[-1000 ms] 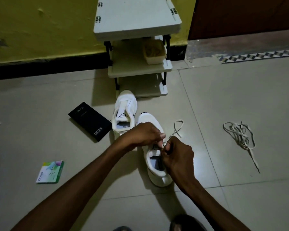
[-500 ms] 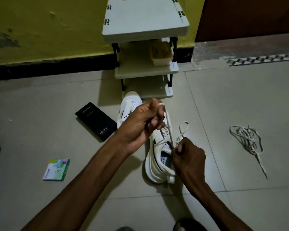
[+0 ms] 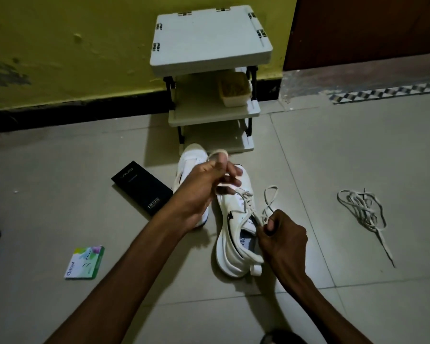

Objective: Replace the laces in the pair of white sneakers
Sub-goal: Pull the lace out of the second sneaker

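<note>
The left hand (image 3: 204, 192) and right hand (image 3: 282, 238) pinch the sneaker (image 3: 227, 247) lace (image 3: 246, 198) beside a black "vivo 120W" box (image 3: 142, 187).

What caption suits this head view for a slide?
Left hand and right hand grip the lace of a tilted sneaker.

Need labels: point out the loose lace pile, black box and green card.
loose lace pile (image 3: 361, 207), head view, middle of the tangle
black box (image 3: 142, 187), head view, centre of top face
green card (image 3: 85, 263), head view, centre of face

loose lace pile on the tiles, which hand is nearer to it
Right. The right hand, at the collar of the tilted sneaker, is left of the loose lace pile; the left hand is farther left, over the toe.
</note>
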Available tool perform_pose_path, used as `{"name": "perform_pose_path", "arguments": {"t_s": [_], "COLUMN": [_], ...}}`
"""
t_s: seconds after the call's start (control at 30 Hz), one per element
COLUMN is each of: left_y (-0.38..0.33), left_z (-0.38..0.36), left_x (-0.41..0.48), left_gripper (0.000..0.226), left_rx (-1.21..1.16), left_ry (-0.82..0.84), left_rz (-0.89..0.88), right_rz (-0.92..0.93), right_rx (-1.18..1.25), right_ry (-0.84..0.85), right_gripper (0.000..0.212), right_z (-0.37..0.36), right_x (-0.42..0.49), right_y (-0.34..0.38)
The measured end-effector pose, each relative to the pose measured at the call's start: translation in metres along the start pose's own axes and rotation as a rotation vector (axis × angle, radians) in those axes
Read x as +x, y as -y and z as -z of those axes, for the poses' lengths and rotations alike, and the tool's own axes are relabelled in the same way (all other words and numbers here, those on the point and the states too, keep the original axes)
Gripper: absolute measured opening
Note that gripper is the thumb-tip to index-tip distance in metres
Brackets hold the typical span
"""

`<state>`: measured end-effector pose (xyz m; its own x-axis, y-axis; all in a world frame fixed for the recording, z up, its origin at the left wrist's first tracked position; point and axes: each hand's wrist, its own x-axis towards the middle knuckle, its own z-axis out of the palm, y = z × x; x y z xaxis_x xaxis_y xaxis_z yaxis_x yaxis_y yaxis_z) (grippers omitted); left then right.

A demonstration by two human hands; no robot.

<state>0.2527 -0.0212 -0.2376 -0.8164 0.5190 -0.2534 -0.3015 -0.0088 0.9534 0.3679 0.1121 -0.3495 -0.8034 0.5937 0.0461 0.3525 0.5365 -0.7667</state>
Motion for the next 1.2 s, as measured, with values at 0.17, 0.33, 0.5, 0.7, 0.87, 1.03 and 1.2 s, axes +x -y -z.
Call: {"name": "perform_pose_path", "arguments": {"t_s": [0.17,0.33,0.5,0.7,0.87,1.03,1.2], "left_y": [0.034,0.078,0.094,0.102,0.113,0.106,0.105], "left_z": [0.005,-0.022,-0.027,-0.008,0.009,-0.005,-0.009], "left_x": [-0.005,-0.027,-0.027,-0.022,-0.021,-0.027,-0.032], "left_gripper": [0.055,0.073,0.081,0.083,0.069,0.060,0.059], "left_rx": [1.115,1.145,1.059,0.793,0.534,0.690,0.785], "left_ry": [-0.222,-0.245,-0.313,-0.352,-0.389,-0.416,-0.374], "left_rz": [0.103,-0.036,-0.033,0.024,0.127,0.000,-0.059], "right_rz": [0.034,0.153,0.179,0.101,-0.211,0.141,0.591], "right_rx": [-0.024,-0.083,-0.369,-0.147,0.050,-0.106,-0.466], "right_ry": [0.028,0.109,0.201,0.189,0.188,0.245,0.239], "right_gripper": [0.028,0.022,0.032,0.048,0.035,0.037,0.023], "right_z": [0.002,-0.003,-0.002,0.002,0.002,0.008,-0.002], "right_x": [0.002,-0.008,-0.004,0.005,0.021,0.020,0.023], "right_y": [-0.002,0.010,0.017,0.009,-0.002,0.002,0.011]}}
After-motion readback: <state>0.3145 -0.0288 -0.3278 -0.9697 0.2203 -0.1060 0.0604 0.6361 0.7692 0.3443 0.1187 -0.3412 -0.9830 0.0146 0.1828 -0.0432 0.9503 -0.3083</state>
